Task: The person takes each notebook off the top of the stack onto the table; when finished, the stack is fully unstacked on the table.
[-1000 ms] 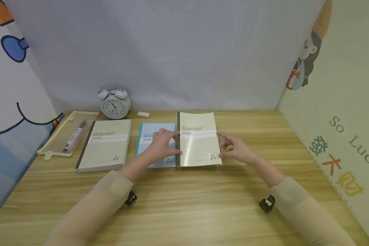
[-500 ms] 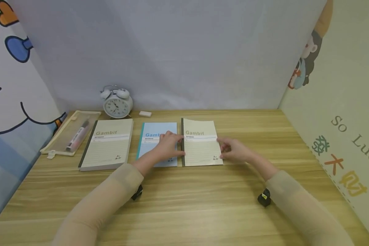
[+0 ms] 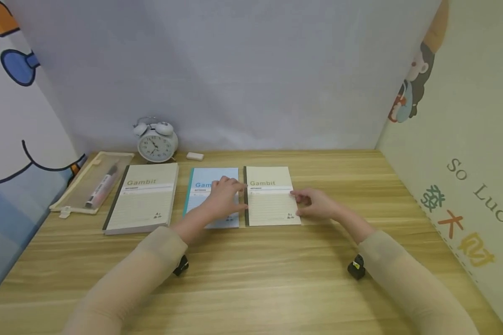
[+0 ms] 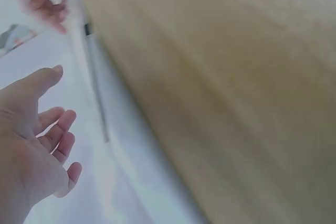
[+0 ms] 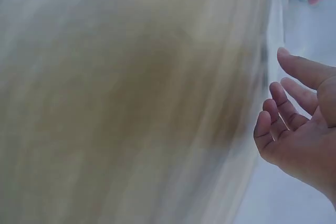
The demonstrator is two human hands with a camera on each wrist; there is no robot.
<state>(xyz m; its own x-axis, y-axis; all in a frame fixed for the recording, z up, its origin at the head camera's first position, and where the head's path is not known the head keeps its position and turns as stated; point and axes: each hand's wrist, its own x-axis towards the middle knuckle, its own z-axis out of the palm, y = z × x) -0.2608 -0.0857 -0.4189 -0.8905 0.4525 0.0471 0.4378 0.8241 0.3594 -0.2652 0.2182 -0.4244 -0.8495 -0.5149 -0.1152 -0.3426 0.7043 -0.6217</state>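
A cream Gambit notebook (image 3: 272, 197) with a dark spine lies flat on the wooden table. Left of it is a blue notebook (image 3: 214, 174), partly covered by my left hand (image 3: 223, 200). That hand's thumb and index finger are spread, their tips right at the cream notebook's spine. My right hand (image 3: 316, 204) has its fingertips at the opposite edge of the same notebook. In the left wrist view, the left hand (image 4: 39, 140) has loosely bent fingers with nothing between them. The right wrist view shows the right hand (image 5: 302, 114) similarly relaxed, thumb apart from the fingers.
A thicker cream notebook (image 3: 144, 197) lies at the left. Beyond it are a zip pouch (image 3: 77, 186) holding a marker (image 3: 102, 186), a white alarm clock (image 3: 156, 146) and a white eraser (image 3: 194, 156). A pale sheet hangs behind the wooden table (image 3: 268, 279).
The cream notebook, raised at its far end a second ago, has come down flat beside the blue one. Both hands have stayed at its two sides; the head view has shifted slightly.
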